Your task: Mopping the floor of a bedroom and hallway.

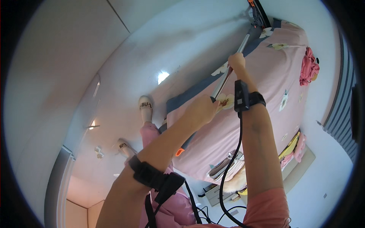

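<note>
Both my hands grip a long-handled cleaning tool with a metal pole [221, 85]. My left hand [201, 111] wraps around the pole's lower part, near a dark joint. Below it the dark handle ends in an orange tip [179, 152]. Farther up, my right hand [237, 61] closes around the metal. The tool's wide black-and-orange head [260, 14] lies at the top of the view, beyond the bed corner, and is partly cut off by the frame. From the picture I cannot tell whether it is a squeegee or a mop.
A bed with a pink floral cover [265, 77] lies along the pole's right side. Folded cloths [226, 166] and a crumpled red cloth [308, 68] rest on it. A black cable [225, 182] hangs from my right wrist device. My shoes [145, 103] stand on the glossy floor [122, 94].
</note>
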`<action>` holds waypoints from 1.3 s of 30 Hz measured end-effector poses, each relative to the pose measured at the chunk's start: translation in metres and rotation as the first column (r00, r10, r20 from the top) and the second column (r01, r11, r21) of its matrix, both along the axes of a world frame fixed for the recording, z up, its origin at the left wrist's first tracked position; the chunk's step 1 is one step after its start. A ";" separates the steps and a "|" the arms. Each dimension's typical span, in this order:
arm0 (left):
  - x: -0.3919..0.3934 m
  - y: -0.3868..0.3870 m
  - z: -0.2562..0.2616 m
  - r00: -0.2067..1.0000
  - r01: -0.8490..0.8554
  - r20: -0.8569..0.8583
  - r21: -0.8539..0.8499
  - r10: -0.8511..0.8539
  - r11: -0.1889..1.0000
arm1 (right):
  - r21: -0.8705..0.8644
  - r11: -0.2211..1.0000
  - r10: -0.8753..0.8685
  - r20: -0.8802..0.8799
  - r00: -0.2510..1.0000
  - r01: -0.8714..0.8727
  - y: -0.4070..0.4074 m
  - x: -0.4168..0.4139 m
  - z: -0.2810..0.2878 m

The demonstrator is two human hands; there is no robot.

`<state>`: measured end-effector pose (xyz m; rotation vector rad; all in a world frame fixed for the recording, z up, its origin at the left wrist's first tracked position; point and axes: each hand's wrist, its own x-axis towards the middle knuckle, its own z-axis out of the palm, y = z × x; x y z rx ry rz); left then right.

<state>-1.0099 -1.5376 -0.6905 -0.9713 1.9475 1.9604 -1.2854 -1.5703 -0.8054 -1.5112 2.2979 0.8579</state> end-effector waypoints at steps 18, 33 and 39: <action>0.382 0.152 0.047 0.881 -0.144 0.447 -0.065 0.157 0.988 | 0.170 0.943 0.272 0.095 0.958 -0.285 0.164 0.270 -0.052; 0.688 0.203 0.170 0.608 -0.062 0.728 -0.356 0.318 0.932 | 0.396 0.663 -0.572 0.816 0.087 0.636 0.239 0.632 -0.005; 0.818 0.289 0.233 0.464 -0.058 0.776 -0.455 0.428 0.888 | 0.705 0.521 -0.759 0.641 -0.116 0.482 0.244 0.776 0.113</action>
